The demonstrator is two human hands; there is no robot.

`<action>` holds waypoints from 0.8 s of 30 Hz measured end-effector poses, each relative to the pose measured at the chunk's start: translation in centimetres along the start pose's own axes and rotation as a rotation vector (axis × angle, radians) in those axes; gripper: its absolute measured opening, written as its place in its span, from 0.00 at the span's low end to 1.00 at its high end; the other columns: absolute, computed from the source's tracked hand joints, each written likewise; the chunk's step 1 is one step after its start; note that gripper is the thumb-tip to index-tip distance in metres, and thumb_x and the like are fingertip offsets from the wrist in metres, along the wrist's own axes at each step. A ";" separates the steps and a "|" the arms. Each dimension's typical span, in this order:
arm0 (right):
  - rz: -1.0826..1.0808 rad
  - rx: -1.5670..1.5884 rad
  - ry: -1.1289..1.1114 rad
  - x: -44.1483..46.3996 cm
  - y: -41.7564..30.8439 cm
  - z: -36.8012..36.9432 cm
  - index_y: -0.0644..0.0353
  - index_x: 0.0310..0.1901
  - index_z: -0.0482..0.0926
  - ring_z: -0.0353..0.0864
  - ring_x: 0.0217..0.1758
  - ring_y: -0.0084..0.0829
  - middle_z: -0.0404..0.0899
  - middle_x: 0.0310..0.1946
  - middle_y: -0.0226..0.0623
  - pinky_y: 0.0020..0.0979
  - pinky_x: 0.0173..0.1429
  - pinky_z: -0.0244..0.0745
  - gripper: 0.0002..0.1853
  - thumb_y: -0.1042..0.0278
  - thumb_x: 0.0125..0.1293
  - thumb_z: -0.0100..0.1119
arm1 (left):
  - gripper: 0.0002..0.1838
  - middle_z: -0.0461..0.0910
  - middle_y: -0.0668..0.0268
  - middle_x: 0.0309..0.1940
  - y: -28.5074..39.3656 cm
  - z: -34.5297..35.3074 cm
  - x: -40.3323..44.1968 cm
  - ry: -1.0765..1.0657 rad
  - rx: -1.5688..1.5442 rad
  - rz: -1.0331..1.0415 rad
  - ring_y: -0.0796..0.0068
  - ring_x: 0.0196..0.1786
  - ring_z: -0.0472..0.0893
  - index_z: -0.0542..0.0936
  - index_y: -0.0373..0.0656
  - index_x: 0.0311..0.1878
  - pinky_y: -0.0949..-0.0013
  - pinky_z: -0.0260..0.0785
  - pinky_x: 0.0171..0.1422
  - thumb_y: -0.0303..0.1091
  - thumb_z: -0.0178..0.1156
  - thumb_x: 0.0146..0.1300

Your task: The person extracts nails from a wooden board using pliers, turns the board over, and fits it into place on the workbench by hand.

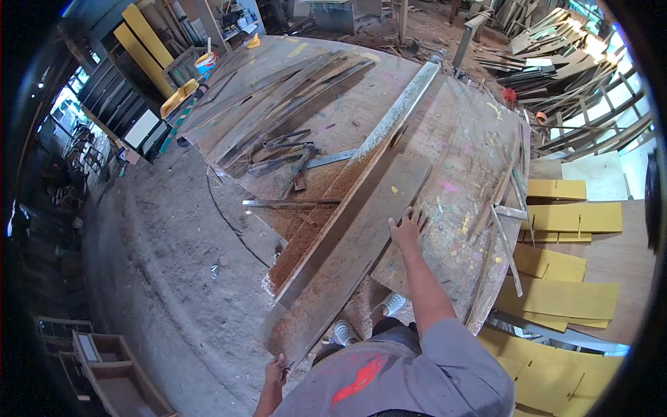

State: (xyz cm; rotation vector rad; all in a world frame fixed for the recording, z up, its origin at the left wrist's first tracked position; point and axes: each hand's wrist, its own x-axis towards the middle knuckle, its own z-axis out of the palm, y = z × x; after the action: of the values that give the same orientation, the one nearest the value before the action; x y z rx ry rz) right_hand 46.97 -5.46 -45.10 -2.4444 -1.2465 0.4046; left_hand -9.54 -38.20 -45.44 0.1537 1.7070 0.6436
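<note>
A long, wide wooden board (361, 229) lies slantwise across the worktable (458, 194), its near end jutting past the table edge. My left hand (276, 370) is closed around the near corner of that board. Farther along, my right hand (407, 228) rests on its right edge, fingers spread. Left of the board runs a long straight rail (399, 104), standing on edge and dusted with sawdust along its near half. A brown sawdust pile (306, 219) covers the table beside the rail. A thin metal bar (292, 203) crosses the sawdust.
Wooden strips (292, 90) and short offcuts (278, 149) lie on the table's far left. More thin strips (497, 208) line its right side. Yellow panels (566, 299) stand at right. Scrap wood (556, 62) is heaped at the back. A drawer-like wooden frame (121, 379) sits lower left.
</note>
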 end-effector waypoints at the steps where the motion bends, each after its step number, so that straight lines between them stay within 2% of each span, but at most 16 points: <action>1: -0.007 0.007 0.005 0.5 0.2 0.1 0.68 0.82 0.57 0.30 0.90 0.61 0.42 0.86 0.59 0.59 0.88 0.25 0.50 0.39 0.71 0.61 | 0.16 0.81 0.70 0.28 0.3 0.5 -0.1 0.007 0.010 -0.016 0.75 0.25 0.79 0.82 0.43 0.43 0.70 0.68 0.26 0.46 0.71 0.72; 4: 0.008 -0.001 0.037 1.7 0.3 -0.5 0.68 0.81 0.59 0.33 0.89 0.61 0.45 0.85 0.59 0.58 0.89 0.25 0.48 0.39 0.71 0.60 | 0.16 0.81 0.70 0.27 0.7 2.3 0.2 -0.015 0.021 0.056 0.76 0.24 0.78 0.83 0.43 0.42 0.70 0.67 0.27 0.46 0.71 0.71; 7: 0.031 -0.044 -0.030 3.5 0.3 -1.0 0.67 0.82 0.58 0.33 0.89 0.61 0.44 0.86 0.59 0.58 0.89 0.25 0.49 0.39 0.72 0.60 | 0.16 0.80 0.71 0.27 1.4 3.7 0.1 0.056 0.122 0.023 0.77 0.24 0.77 0.83 0.43 0.41 0.70 0.66 0.26 0.47 0.72 0.71; 10: 0.001 -0.003 0.058 4.9 1.0 -0.6 0.66 0.82 0.57 0.33 0.89 0.60 0.44 0.86 0.60 0.58 0.89 0.25 0.48 0.39 0.72 0.60 | 0.17 0.80 0.71 0.27 2.4 6.0 0.0 0.058 0.108 0.021 0.78 0.24 0.76 0.83 0.43 0.40 0.69 0.64 0.26 0.48 0.72 0.71; 16: 0.055 -0.091 -0.055 10.4 2.0 -2.1 0.64 0.83 0.55 0.33 0.90 0.60 0.43 0.86 0.59 0.62 0.88 0.24 0.49 0.37 0.73 0.56 | 0.18 0.80 0.72 0.26 4.5 10.8 0.6 0.034 0.218 0.014 0.80 0.21 0.73 0.84 0.41 0.43 0.71 0.62 0.24 0.49 0.71 0.72; 19: 0.040 -0.081 -0.036 12.3 2.5 -2.0 0.67 0.83 0.53 0.32 0.89 0.62 0.42 0.86 0.60 0.60 0.88 0.24 0.50 0.37 0.73 0.57 | 0.19 0.79 0.72 0.26 5.9 14.0 -1.4 0.022 0.155 0.050 0.81 0.20 0.71 0.83 0.42 0.44 0.72 0.60 0.24 0.50 0.71 0.72; 24: -0.007 -0.078 -0.021 10.8 2.1 -2.4 0.68 0.82 0.55 0.37 0.89 0.60 0.44 0.85 0.61 0.57 0.89 0.27 0.49 0.40 0.73 0.58 | 0.18 0.78 0.71 0.26 4.0 16.2 2.7 -0.034 -0.024 0.147 0.80 0.20 0.70 0.82 0.42 0.45 0.72 0.60 0.24 0.49 0.71 0.72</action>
State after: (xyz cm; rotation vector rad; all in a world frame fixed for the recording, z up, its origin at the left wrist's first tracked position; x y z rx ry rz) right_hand 55.65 1.77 -44.84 -2.5062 -1.3026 0.3882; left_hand 3.98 -28.31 -47.48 0.2736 1.6652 0.7656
